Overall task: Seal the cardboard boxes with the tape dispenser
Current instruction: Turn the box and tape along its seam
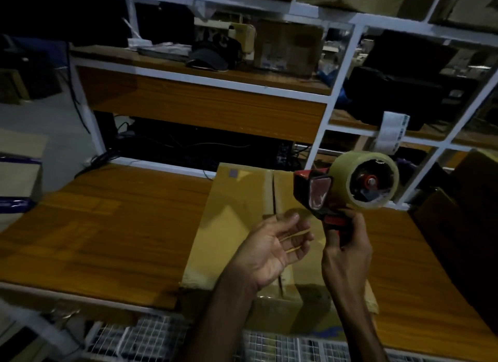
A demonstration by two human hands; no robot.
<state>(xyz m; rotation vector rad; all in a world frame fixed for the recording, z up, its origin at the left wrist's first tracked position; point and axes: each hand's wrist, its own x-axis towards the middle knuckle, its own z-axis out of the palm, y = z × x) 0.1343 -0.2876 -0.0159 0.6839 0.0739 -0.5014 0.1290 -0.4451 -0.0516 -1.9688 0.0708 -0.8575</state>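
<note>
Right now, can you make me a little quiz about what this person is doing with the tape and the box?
1. True or false: the tape dispenser is lying flat on the wooden table.
2. Which hand grips the dispenser's handle? A) left B) right C) both
3. Fill in: the cardboard box has its top flaps ____.

Key:
1. False; it is held up above the box.
2. B; the right hand grips it, while the left hand is open, palm up.
3. Closed, meeting at a middle seam.

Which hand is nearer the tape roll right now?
Right. The right hand grips the dispenser handle just below the tape roll; the left hand hovers open, lower left.
</note>
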